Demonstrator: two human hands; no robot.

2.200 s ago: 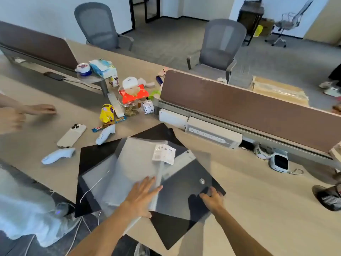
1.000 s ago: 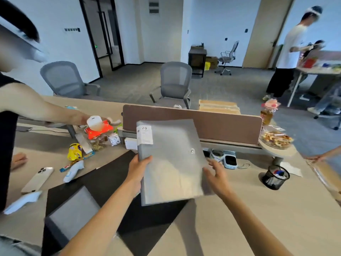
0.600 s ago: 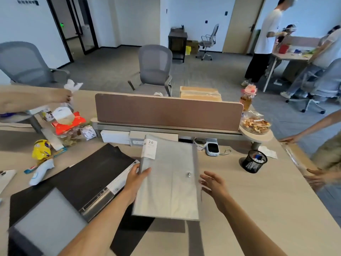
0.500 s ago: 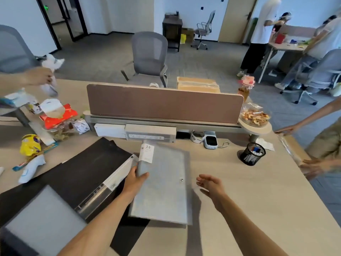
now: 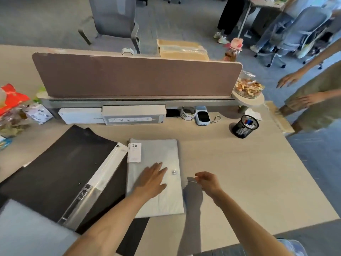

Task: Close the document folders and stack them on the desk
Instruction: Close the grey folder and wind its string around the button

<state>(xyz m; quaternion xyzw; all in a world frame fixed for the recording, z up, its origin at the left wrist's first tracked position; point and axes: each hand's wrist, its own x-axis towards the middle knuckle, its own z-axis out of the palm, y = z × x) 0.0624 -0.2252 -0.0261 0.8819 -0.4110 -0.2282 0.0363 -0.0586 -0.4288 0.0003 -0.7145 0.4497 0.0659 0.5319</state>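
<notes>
While the left hand [image 5: 152,179] lies flat and open on the grey folder [image 5: 156,196], the right hand [image 5: 207,182] hovers beside it, fingers loosely curled, holding nothing. Its white label [image 5: 134,152] reads "20".

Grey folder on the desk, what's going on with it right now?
The grey folder lies closed and flat on the desk. The left hand rests palm down on its cover; the right hand hovers beside it, holding nothing. The black binder to the left lies open, not yet closed or stacked.

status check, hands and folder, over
Left hand flat on closed grey folder. Right hand open, beside it. Black binder open at left.
</notes>
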